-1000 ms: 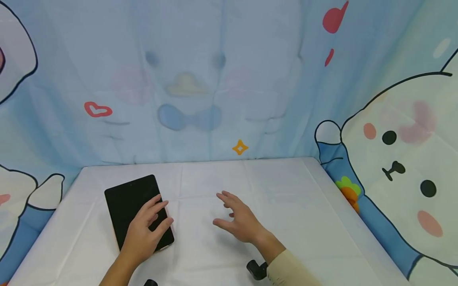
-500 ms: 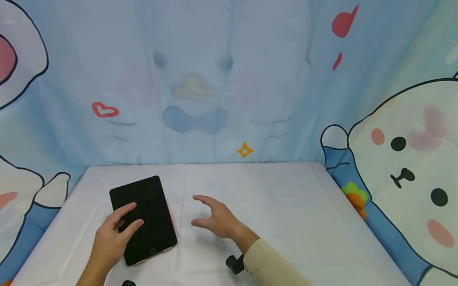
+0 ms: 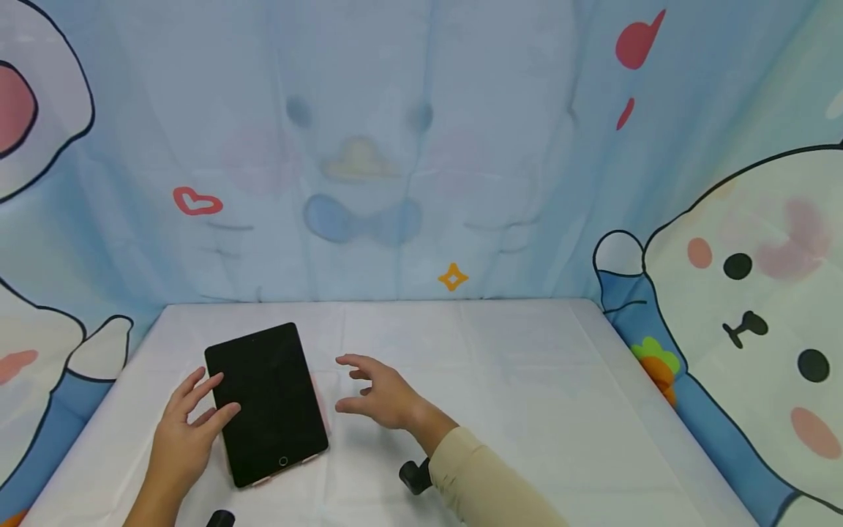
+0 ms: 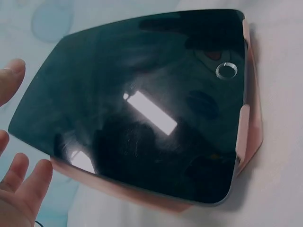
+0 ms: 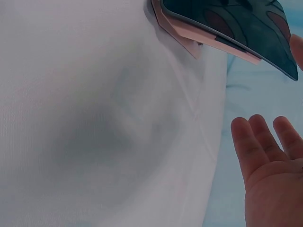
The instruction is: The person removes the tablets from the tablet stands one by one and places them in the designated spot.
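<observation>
A black tablet (image 3: 273, 402) with a round home button leans back on a pink stand (image 4: 253, 109) at the left of the table. My left hand (image 3: 184, 435) is at the tablet's left edge, thumb and fingers spread, the fingertips overlapping that edge in the head view. In the left wrist view its fingers (image 4: 35, 187) lie right beside the tablet's long side. My right hand (image 3: 382, 395) hovers to the right of the tablet, apart from it, with fingers extended and nothing in them. From the right wrist view, the tablet's lower corner and the stand (image 5: 203, 35) show beyond the fingers.
A white cloth covers the table (image 3: 527, 395). Behind it hangs a blue curtain (image 3: 369, 249) printed with cartoon animals. Black camera mounts (image 3: 416, 477) sit at both wrists; the right forearm wears a beige sleeve (image 3: 487, 476).
My left hand has moved off the tablet's front to its left edge. The right hand has come left, closer to the tablet. The tablet stays in place on the table; the head view shifted slightly.
</observation>
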### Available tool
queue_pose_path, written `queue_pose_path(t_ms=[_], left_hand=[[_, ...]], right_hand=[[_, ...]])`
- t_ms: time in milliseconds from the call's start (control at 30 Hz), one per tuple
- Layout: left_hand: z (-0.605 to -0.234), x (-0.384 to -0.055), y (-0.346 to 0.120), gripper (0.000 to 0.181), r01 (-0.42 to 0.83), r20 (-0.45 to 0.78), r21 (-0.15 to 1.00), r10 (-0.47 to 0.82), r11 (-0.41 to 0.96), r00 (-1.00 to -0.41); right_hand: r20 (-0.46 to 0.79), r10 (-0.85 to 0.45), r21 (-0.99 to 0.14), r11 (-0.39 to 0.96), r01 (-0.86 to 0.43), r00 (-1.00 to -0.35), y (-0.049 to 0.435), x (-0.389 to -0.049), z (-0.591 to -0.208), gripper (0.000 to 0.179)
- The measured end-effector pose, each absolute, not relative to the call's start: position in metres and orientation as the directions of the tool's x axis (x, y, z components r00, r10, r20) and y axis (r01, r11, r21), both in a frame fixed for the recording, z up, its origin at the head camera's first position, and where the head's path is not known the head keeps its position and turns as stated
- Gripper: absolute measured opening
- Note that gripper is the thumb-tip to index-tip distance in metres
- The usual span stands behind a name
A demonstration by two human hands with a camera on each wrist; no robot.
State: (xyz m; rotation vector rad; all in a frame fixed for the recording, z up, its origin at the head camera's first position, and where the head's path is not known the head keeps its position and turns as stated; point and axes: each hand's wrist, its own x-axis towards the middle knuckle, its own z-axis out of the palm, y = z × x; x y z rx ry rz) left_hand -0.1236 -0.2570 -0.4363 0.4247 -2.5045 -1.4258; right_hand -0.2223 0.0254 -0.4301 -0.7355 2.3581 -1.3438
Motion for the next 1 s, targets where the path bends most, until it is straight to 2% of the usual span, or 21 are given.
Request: queue_pose_path(t_ms=[233, 600, 800, 1000], left_hand=[[-0.437, -0.126, -0.263, 0.064, -0.175, 0.007, 0.856, -0.351, 0.486, -0.936], [-0.441, -0.13, -0.271, 0.061, -0.113, 0.057, 0.84, -0.293, 0.531, -0.954], [-0.442, -0.133, -0.273, 0.058, -0.116, 0.045, 0.837, -0.278, 0.534, -0.959], [-0.44, -0.137, -0.274, 0.059, -0.128, 0.028, 0.842, -0.279, 0.525, -0.96]], right_hand=[[-0.07, -0.589, -0.858, 0.448, -0.253, -0.805, 0.015, -0.226, -0.428, 0.067], [-0.103, -0.605, -0.826, 0.494, -0.271, -0.79, 0.0, -0.236, -0.419, 0.067], [-0.126, -0.598, -0.823, 0.509, -0.253, -0.792, -0.007, -0.239, -0.418, 0.066], [-0.144, -0.627, -0.823, 0.505, -0.258, -0.766, -0.018, -0.239, -0.415, 0.069]])
